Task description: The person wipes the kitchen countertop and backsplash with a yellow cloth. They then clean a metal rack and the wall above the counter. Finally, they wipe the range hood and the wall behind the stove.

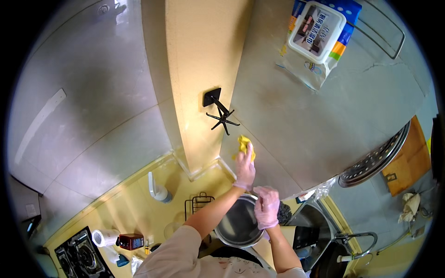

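Observation:
My left hand (pixel 244 167), in a translucent pink glove, is closed on a crumpled yellow cloth (pixel 242 141) against the grey tiled wall (pixel 296 129), just right of the beige column (pixel 204 55). My right hand (pixel 266 208), gloved alike, is over the right side of a round steel pot (pixel 229 222). Its fingers are bent in; whether they hold anything is hidden. A black multi-arm hook (pixel 220 116) is mounted on the column above my left hand. A dark mesh-like bundle (pixel 284 212) lies beside my right hand.
Around me are a spray bottle (pixel 160 191), wire rack (pixel 199 201), paper roll (pixel 104 237), dark red container (pixel 130 242), black stove (pixel 79 255) and steel sink (pixel 310 217) with faucet (pixel 371 238). A wipes pack (pixel 315 32), perforated steel tray (pixel 373 157) and wooden board (pixel 405 157) are at right.

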